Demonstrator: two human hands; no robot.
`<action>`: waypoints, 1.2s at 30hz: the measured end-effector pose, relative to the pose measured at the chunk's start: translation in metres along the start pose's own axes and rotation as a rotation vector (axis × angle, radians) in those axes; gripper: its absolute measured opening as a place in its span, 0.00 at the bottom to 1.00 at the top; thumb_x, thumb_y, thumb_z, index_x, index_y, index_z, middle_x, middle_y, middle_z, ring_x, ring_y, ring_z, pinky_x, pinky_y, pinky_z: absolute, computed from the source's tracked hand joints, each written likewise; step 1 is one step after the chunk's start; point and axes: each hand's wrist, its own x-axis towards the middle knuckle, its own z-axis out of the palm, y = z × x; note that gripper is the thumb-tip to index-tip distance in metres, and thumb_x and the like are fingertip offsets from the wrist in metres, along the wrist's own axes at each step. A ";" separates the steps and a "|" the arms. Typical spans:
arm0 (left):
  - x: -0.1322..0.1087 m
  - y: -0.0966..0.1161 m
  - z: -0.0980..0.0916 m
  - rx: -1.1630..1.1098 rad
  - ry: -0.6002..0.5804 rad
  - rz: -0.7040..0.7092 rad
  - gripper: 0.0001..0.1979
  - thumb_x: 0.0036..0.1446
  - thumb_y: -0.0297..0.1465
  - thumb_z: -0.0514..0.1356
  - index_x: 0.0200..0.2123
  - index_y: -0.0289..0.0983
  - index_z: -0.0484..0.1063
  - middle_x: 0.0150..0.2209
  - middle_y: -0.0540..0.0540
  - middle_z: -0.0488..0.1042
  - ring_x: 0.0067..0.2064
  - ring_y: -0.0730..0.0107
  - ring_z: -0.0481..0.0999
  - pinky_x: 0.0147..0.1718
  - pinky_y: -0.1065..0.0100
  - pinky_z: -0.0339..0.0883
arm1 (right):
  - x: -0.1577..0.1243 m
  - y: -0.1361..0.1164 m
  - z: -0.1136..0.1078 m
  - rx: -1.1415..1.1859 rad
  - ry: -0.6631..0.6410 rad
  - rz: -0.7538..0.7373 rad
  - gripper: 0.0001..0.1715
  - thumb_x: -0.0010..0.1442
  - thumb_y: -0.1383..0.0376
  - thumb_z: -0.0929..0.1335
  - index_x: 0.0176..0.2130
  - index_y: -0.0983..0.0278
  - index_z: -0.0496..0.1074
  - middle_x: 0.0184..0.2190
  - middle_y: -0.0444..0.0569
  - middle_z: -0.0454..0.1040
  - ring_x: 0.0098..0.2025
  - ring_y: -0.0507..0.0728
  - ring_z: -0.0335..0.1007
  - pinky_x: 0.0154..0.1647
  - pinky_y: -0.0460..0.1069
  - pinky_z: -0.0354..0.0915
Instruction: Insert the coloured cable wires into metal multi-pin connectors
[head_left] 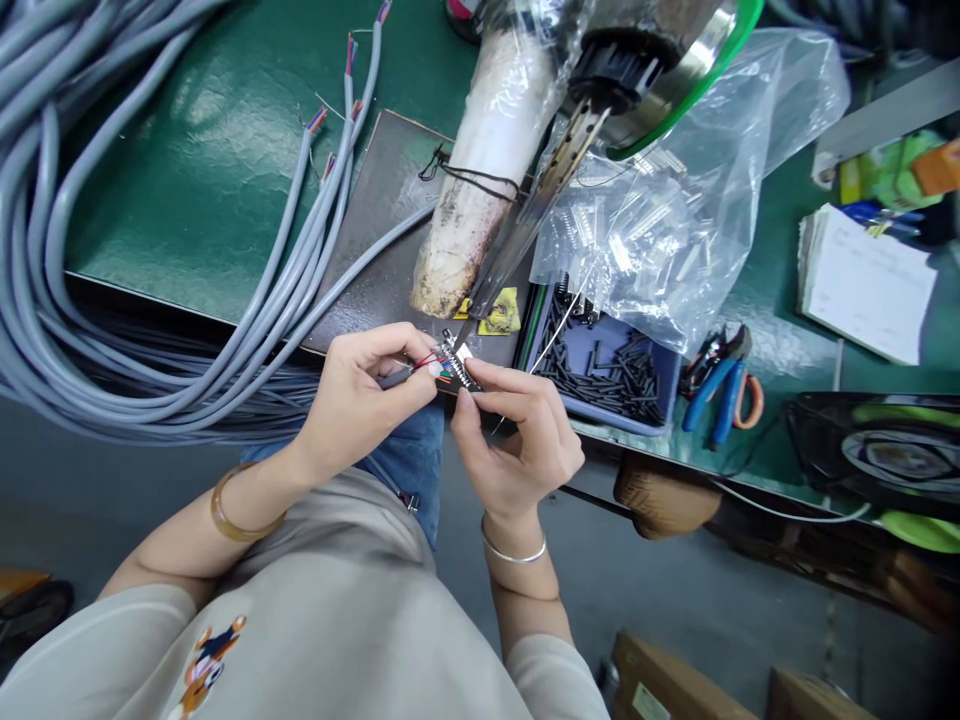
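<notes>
My left hand (371, 385) is closed, its thumb and forefinger pinching thin coloured wires (445, 377) at the end of a grey cable. Across from it, my right hand (521, 430) grips the end of a small metal multi-pin connector (457, 362) between thumb and fingers. The wires lie against the connector's row of pins. Above the connector is a soldering iron (517, 235), fixed pointing down beside a wrapped white post, its tip at or very near the pins. A thin solder wire (559, 328) slants down past my right hand's fingers.
Grey cables (225, 385) with stripped ends loop along the left. A blue bin (669, 385) holds short black tubes; a plastic bag (750, 180) of metal connectors lies above it. Cutters (721, 390), a paper stack (862, 285) and a yellow sponge (501, 312) are on the green bench.
</notes>
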 end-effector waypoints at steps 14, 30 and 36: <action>-0.001 -0.004 0.003 0.069 0.033 0.113 0.05 0.50 0.23 0.61 0.24 0.35 0.72 0.27 0.50 0.77 0.28 0.76 0.72 0.27 0.76 0.66 | 0.004 -0.002 0.003 0.007 0.009 0.049 0.10 0.58 0.73 0.75 0.36 0.59 0.75 0.39 0.45 0.83 0.39 0.53 0.81 0.41 0.49 0.77; 0.001 -0.005 -0.002 0.013 -0.023 0.054 0.05 0.50 0.22 0.63 0.24 0.35 0.74 0.29 0.49 0.80 0.31 0.76 0.76 0.29 0.78 0.69 | 0.001 0.000 0.002 0.001 0.003 -0.020 0.11 0.58 0.74 0.74 0.36 0.60 0.71 0.38 0.47 0.83 0.38 0.53 0.81 0.38 0.47 0.77; 0.000 -0.005 -0.001 0.014 -0.004 0.067 0.05 0.50 0.22 0.62 0.24 0.34 0.74 0.29 0.49 0.79 0.32 0.75 0.77 0.30 0.77 0.70 | -0.001 0.001 0.002 0.000 -0.004 -0.020 0.11 0.59 0.74 0.74 0.38 0.60 0.72 0.40 0.47 0.83 0.40 0.53 0.81 0.40 0.48 0.78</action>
